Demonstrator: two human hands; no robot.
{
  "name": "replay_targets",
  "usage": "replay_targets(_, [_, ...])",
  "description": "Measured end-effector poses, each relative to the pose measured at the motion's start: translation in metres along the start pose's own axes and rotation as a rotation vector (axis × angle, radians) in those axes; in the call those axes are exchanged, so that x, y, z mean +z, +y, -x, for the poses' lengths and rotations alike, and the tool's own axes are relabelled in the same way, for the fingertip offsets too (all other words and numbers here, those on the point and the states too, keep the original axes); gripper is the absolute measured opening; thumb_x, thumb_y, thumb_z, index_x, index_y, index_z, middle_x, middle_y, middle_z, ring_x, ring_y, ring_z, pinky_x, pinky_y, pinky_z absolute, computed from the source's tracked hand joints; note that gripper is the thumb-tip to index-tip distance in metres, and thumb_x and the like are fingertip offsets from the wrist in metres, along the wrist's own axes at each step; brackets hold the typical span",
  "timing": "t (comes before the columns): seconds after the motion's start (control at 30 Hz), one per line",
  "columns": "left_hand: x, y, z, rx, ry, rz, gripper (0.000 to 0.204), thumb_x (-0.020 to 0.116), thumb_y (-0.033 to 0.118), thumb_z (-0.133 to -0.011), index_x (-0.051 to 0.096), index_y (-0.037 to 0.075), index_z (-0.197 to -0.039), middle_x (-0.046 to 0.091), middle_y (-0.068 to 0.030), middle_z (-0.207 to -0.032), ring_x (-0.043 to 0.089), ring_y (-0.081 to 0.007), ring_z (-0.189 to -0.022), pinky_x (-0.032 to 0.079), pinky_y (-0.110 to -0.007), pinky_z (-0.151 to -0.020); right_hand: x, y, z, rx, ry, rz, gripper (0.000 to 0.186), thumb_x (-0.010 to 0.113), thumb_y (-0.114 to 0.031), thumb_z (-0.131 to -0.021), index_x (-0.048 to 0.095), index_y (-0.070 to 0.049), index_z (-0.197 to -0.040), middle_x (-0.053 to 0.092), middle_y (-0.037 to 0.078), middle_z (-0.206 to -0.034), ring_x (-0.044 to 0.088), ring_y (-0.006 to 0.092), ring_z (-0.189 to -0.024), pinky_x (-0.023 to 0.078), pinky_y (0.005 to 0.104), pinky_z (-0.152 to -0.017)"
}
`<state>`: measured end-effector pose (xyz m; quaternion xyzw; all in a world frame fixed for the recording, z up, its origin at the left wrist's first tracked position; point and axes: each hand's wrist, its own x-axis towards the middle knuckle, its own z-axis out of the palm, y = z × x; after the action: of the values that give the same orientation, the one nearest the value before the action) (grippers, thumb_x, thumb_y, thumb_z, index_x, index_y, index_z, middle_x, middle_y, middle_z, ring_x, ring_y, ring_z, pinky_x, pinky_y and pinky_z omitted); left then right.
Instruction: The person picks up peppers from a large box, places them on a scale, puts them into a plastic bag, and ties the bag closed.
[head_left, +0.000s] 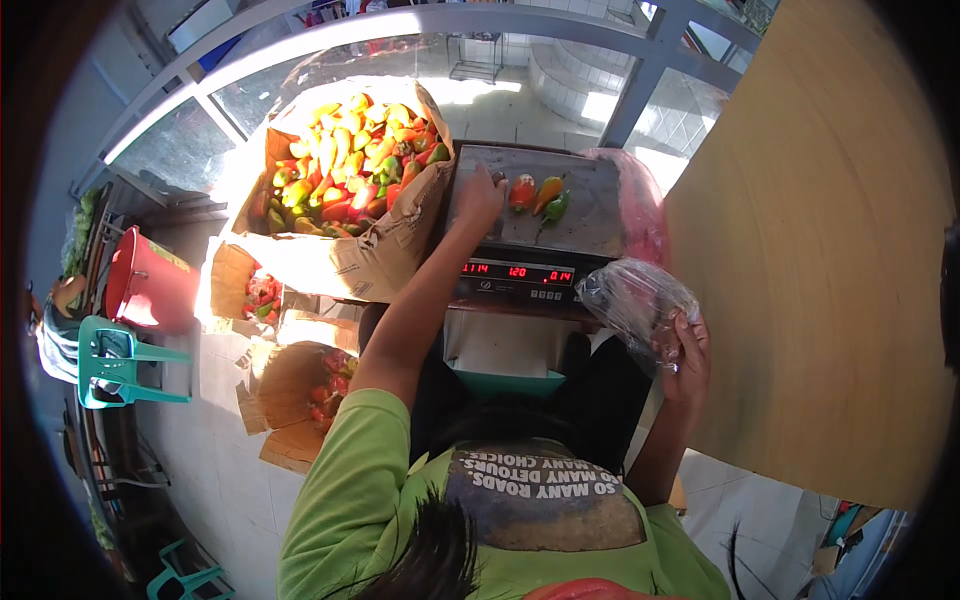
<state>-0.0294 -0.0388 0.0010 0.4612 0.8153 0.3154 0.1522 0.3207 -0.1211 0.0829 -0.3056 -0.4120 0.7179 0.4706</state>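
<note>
On the metal pan of a digital scale (592, 222) lie an orange-red pepper (521, 194), a yellow-orange pepper (547, 194) and a green pepper (556, 208). My left hand (480, 200) reaches over the pan's left part, fingers curled around something too hidden to name, just left of the peppers. My right hand (685, 345) grips a crumpled clear plastic bag (630, 295) at the scale's front right corner. A large open cardboard box (335, 262) heaped with red, yellow and green peppers stands against the scale's left side. Pink plastic (642, 210) lies along its right side.
Smaller cardboard boxes with peppers (240, 285) (285, 395) sit at lower left. A red bucket (150, 285) and green plastic chair (105, 365) stand further left. A wooden board (800, 280) fills the right side. A railing with glass (655, 70) runs behind.
</note>
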Motion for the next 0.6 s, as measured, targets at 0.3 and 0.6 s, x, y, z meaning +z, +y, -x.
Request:
replay_targets(0.3, [0.013,-0.004,0.002,0.025,-0.029,-0.15,0.044,0.06,0.031,-0.08,0.046,-0.003,-0.104,0.056,-0.0233,-0.1,0.057,-0.0376,-0.091,0.048,-0.043,-0.077,0.012,-0.002,-0.001,-0.005,0.06,0.014,0.011,0.052,-0.015,-0.088,0.051,-0.006,-0.092,0.041,-0.006,-0.053,0.039,0.0017,-0.044,0.039,0.0198,-0.051])
replay_targets(0.6, [-0.029,-0.002,0.017,0.16,-0.02,-0.071,0.038,0.061,0.029,-0.08,0.051,-0.002,-0.1,0.058,-0.0208,-0.094,0.059,-0.0336,-0.088,0.047,-0.041,-0.076,0.005,-0.008,0.001,-0.046,0.101,0.032,0.012,0.052,-0.015,-0.089,0.052,-0.005,-0.094,0.043,-0.006,-0.056,0.035,0.0015,-0.044,0.034,0.0203,-0.051])
